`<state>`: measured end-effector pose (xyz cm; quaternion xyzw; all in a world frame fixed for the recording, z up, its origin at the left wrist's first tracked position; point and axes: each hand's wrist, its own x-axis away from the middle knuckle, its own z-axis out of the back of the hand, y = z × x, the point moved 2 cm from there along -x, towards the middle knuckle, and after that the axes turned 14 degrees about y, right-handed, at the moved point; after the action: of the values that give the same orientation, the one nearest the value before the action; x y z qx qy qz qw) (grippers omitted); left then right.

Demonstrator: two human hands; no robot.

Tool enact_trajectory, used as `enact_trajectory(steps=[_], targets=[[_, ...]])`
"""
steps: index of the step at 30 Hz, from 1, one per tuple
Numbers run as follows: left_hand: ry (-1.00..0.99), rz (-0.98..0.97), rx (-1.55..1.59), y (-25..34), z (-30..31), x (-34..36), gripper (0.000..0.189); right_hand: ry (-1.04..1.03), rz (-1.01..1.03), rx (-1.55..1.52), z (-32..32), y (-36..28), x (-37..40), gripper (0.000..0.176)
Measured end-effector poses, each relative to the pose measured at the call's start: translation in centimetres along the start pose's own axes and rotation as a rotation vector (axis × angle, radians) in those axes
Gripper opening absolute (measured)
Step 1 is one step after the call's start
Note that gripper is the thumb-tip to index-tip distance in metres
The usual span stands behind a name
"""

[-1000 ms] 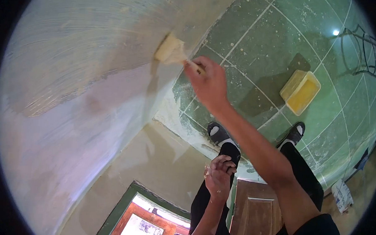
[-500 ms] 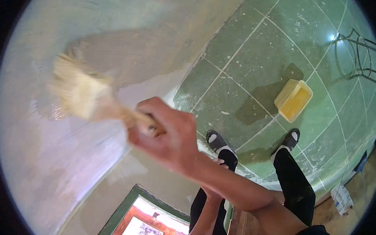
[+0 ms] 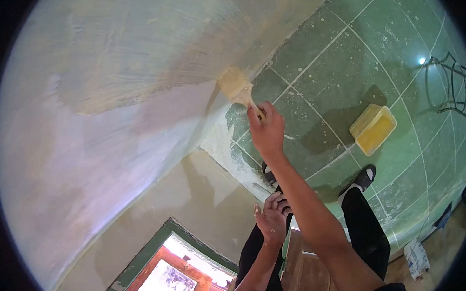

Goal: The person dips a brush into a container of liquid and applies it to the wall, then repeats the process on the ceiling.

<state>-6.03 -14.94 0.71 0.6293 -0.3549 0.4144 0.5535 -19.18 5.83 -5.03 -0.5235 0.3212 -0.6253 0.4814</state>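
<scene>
My right hand [image 3: 267, 131] is closed round the handle of a wide brush [image 3: 234, 86]. The pale bristles touch the lower part of the wall [image 3: 143, 53], close to where it meets the floor. Damp-looking, yellowish streaks cover the upper area of this wall, above a lighter patch. My left hand [image 3: 274, 217] is held low in front of my legs, under the right forearm, fingers apart and holding nothing, with pale specks on its fingertips. On the floor stands a rectangular tub [image 3: 373, 130] with yellow liquid in it.
Green floor tiles [image 3: 324, 71] carry white spatters. A metal frame [image 3: 454, 85] with a bright light stands at the upper right. My feet in dark sandals are between tub and wall. A green-framed opening [image 3: 169, 231] lies at the bottom, and a white bag [image 3: 417, 257] at the lower right.
My right hand and the brush have moved right and slightly up, from the middle of the wall to its lower edge. My left hand has come further into view.
</scene>
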Motion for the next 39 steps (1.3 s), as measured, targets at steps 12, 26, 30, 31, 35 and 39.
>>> enact_trajectory(steps=[12,26,30,31,35,39], targets=[[-0.100,-0.066,-0.050,-2.4,2.2,0.4,0.074,-0.181,-0.107,-0.347,5.5,-21.4,7.1,0.019],[0.049,-0.001,0.036,0.2,1.2,0.1,0.071,-0.154,0.006,-0.246,-4.7,4.2,-3.1,0.028],[-0.007,0.024,0.048,0.0,1.3,-0.2,0.070,-0.076,0.020,-0.110,-4.3,10.4,-4.6,0.031],[0.004,0.031,0.046,-0.1,1.1,-0.2,0.070,-0.072,-0.012,0.082,-3.8,11.3,-5.0,0.034],[0.028,0.037,0.000,-0.3,0.8,0.1,0.070,0.005,0.002,0.318,-2.9,10.5,-6.3,0.039],[-0.006,0.040,-0.041,-0.9,0.6,0.3,0.069,-0.011,0.044,0.277,-1.1,2.4,-7.3,0.038]])
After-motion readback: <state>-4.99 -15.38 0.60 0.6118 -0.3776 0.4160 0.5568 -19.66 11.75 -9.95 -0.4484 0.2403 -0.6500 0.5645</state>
